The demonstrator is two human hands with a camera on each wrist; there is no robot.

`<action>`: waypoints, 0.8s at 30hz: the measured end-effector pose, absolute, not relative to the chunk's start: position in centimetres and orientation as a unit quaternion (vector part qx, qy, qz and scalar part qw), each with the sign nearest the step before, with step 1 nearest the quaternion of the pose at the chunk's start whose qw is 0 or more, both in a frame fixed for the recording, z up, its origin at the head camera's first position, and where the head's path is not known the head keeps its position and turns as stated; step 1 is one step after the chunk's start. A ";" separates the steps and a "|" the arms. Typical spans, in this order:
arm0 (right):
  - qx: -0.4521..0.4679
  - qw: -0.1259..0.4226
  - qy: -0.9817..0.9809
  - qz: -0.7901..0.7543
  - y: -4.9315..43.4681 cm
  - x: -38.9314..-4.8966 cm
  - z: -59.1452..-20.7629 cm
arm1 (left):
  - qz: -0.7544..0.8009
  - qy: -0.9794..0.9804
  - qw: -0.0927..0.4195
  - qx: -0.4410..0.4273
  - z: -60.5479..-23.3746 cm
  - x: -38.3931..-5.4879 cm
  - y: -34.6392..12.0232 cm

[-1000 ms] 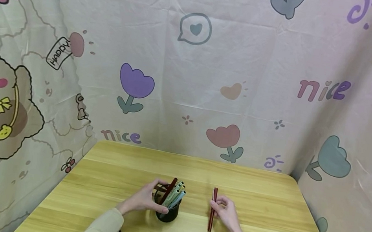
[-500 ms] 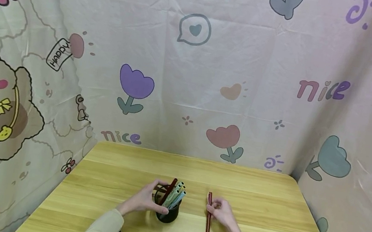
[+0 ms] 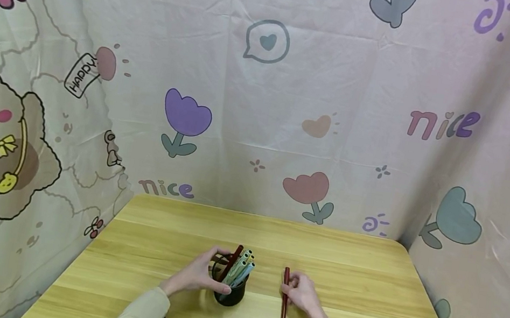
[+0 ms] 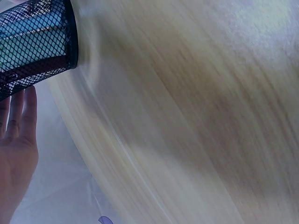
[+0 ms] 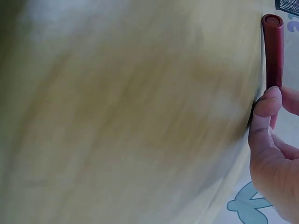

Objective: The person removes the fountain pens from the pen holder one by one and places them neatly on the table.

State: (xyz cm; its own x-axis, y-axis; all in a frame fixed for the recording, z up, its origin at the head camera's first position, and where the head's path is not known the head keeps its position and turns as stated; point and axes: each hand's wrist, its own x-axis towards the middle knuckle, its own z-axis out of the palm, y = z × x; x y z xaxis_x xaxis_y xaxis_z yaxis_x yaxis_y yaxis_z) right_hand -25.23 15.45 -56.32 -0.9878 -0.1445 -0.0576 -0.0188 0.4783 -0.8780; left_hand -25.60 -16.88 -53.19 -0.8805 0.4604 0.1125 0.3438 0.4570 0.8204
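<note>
My left hand [image 3: 197, 273] grips the black mesh pen holder [image 3: 231, 298] from the left, thumb in front and fingers behind. The holder stands upright on the table. Leaning inside it are a dark red pen [image 3: 230, 265], several light green pens [image 3: 235, 271] and a light blue one [image 3: 246, 272]. To the right of the holder and apart from it, my right hand [image 3: 306, 297] pinches another dark red pen [image 3: 283, 311] between thumb and fingers. In the right wrist view, this pen [image 5: 274, 53] shows its round flat end above the thumb. Whether it touches the table I cannot tell.
The wooden table [image 3: 167, 228] reaches back to a pale printed curtain [image 3: 253, 104], which also hangs along both sides. Bare wood lies between the pen holder and the right hand. A corner of the mesh holder [image 5: 288, 5] shows in the right wrist view.
My right hand has moved slightly left and toward me with the dark red pen, bringing it nearer the holder. The left hand and the pen holder have stayed in place.
</note>
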 end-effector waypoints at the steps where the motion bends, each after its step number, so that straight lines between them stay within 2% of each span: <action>1: -0.046 0.062 0.859 -0.506 15.4 -25.2 -56.3 | 0.464 0.851 0.062 0.237 -53.2 -25.6 -16.9; 24: -0.026 0.074 0.862 -0.500 15.3 -25.0 -55.9 | 0.465 0.852 0.063 0.234 -53.2 -25.6 -16.8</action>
